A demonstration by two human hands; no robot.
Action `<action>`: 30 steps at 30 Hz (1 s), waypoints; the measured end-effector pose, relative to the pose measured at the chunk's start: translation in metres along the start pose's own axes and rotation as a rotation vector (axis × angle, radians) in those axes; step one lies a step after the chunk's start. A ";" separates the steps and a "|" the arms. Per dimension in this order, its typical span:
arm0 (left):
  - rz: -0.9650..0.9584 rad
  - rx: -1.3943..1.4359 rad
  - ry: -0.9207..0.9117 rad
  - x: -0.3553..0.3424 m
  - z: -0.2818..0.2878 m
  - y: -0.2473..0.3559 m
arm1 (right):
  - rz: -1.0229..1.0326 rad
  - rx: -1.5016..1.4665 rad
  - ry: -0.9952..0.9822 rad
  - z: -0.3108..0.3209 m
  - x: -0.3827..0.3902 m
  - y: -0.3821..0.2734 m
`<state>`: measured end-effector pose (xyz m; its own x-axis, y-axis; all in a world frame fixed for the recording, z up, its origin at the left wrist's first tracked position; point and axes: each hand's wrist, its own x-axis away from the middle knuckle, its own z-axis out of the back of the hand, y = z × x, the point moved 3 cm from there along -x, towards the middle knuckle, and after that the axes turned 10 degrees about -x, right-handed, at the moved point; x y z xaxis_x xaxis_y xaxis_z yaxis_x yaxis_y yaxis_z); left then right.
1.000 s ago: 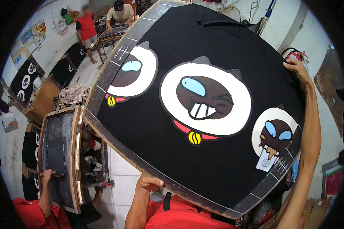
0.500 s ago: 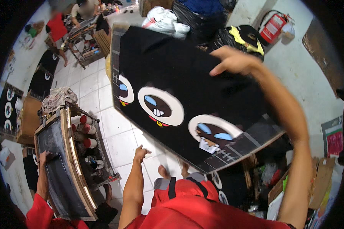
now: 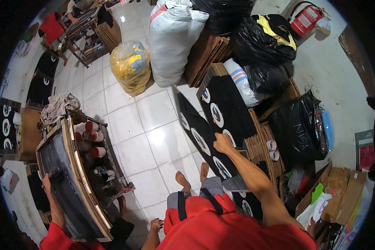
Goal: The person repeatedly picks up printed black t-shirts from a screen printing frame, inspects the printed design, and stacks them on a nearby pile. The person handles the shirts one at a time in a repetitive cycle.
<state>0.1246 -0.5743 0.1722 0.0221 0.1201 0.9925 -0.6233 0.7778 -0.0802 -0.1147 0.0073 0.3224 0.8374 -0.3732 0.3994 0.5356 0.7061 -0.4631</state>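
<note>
1. Presently, we take twelve o'clock as straight ahead of our bare feet (image 3: 181,179). The printed board (image 3: 201,141) is at half past twelve, tilted, its row of cat faces visible.
2. Grip, right: our right hand (image 3: 223,143), between one and two o'clock, is closed on the board's upper edge. Some of the fingers are hidden.
3. Grip, left: our left hand (image 3: 155,225) is low at seven o'clock, away from the board. We cannot tell how far it is closed or whether it has hold of anything.
4. Done: we judge printing on this board to be finished, since the visible faces appear fully coloured. A neighbouring board (image 3: 237,116) with similar faces stands at one o'clock; brown-edged boards (image 3: 258,152) are stacked between two and three.
5. Left: we judge placement incomplete. The board is not yet released, and floor shows between its far end and the neighbouring board. We cannot tell whether its lower edge touches the floor.
6. Elsewhere: at nine o'clock, a co-worker's hand (image 3: 47,183) is over a screen frame (image 3: 82,179).
</note>
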 end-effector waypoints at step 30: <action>0.104 0.665 0.139 0.034 -0.114 0.114 | -0.205 0.064 0.278 -0.058 -0.180 0.267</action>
<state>0.1435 -0.4115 0.1860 0.0091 0.2864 0.9581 -0.9739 0.2197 -0.0564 -0.1159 0.2282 0.0807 0.7155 -0.6546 0.2443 0.6952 0.6325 -0.3414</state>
